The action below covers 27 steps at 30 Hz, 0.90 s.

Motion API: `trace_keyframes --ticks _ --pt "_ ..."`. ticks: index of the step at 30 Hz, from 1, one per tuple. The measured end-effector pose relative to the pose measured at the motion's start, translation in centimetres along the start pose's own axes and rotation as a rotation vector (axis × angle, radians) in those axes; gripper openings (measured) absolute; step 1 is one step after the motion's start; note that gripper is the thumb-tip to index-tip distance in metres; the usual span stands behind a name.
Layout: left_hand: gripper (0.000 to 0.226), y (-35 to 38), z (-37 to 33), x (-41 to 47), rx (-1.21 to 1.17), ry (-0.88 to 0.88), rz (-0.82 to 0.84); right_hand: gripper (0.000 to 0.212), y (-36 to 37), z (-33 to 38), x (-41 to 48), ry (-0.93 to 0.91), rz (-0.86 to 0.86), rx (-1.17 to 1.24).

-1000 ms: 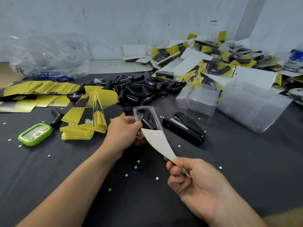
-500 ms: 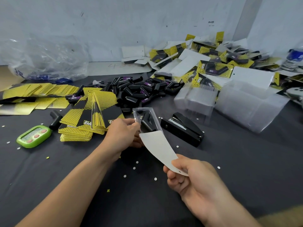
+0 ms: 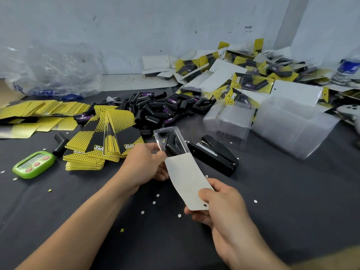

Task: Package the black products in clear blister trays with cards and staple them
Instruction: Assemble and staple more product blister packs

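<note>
Pinching tight, the left hand [image 3: 143, 166] has thumb and fingers closed on the near left corner of the clear tray [image 3: 176, 133], holding it just above the dark table [image 3: 292, 191]. Inside that tray sits one black product [image 3: 171, 146], bent like an elbow. The white card [image 3: 187, 180] runs from the tray's near end down toward the person, blank side up and bowed in a gentle curve. Its far edge covers the product's lower end. The right hand [image 3: 220, 203] grips the card's near end, thumb on top beside the punched hole, fingers curled underneath.

Now across the table, from the left. A crumpled plastic bag [image 3: 50, 71] sits against the wall, with yellow cards fanned out [image 3: 39, 112] in front of it. Nearer, there's a green timer [image 3: 34, 164], and a loose black piece [image 3: 60, 143] just beside it. A stack of yellow and black cards [image 3: 101, 141] lies just left of the left hand. Behind the tray spreads a big heap of black products [image 3: 155, 108]. A black stapler [image 3: 214, 152] rests just right of the tray. Past it stand stacks of empty clear trays [image 3: 229, 121], and behind those a heap of finished packs [image 3: 251, 82] climbs toward the wall. Small white paper dots [image 3: 153, 202] speckle the cloth around both arms.
</note>
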State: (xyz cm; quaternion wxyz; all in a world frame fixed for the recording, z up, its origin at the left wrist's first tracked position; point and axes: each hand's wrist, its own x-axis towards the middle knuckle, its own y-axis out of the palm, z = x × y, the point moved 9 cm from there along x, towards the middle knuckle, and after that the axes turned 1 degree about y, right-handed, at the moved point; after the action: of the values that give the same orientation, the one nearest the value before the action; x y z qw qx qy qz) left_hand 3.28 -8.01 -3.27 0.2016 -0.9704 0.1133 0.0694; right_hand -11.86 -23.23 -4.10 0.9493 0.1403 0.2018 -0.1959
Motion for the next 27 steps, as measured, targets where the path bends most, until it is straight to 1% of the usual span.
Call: trace_keyframes --ticks 3,5,7,8,10,13,16,18,21,23,27 --pt "0.049 -0.5 -0.2 -0.1 0.16 0.018 -0.062 0.036 0.1 -0.1 0.1 -0.03 0.007 -0.069" --pt "0.053 -0.7 -0.5 -0.2 0.232 0.037 -0.101 0.033 0.5 -0.2 0.2 -0.035 0.06 -0.159" --pt "0.053 -0.8 -0.7 -0.3 0.234 0.053 -0.114 0.029 1.0 -0.3 0.4 0.001 0.153 -0.243" --pt "0.053 -0.7 -0.8 -0.4 0.218 0.058 -0.106 0.027 1.1 -0.2 0.7 0.028 0.186 -0.245" --pt "0.053 -0.4 -0.9 -0.5 0.182 0.063 -0.078 0.025 0.8 0.1 1.4 0.066 0.188 -0.212" --pt "0.053 -0.3 -1.2 -0.7 0.164 0.075 -0.06 0.021 0.4 0.7 2.6 0.054 0.162 -0.213" --pt "0.055 -0.5 -1.2 -0.8 0.196 0.088 -0.055 0.018 1.1 0.8 3.1 0.072 0.262 -0.284" --pt "0.058 -0.4 -1.3 -0.6 0.275 0.108 -0.062 0.016 1.4 1.1 3.4 0.085 0.295 -0.292" --pt "0.063 -0.5 -1.6 -0.4 0.322 0.147 -0.109 0.011 1.4 1.7 4.1 0.047 0.22 -0.34" --pt "0.067 -0.6 -1.8 -0.4 0.318 0.16 -0.108 0.012 1.4 2.0 4.3 0.023 0.176 -0.382" --pt "0.073 -0.1 -1.7 -0.4 0.259 0.166 -0.01 0.012 1.2 2.4 4.8 0.004 0.14 -0.418"
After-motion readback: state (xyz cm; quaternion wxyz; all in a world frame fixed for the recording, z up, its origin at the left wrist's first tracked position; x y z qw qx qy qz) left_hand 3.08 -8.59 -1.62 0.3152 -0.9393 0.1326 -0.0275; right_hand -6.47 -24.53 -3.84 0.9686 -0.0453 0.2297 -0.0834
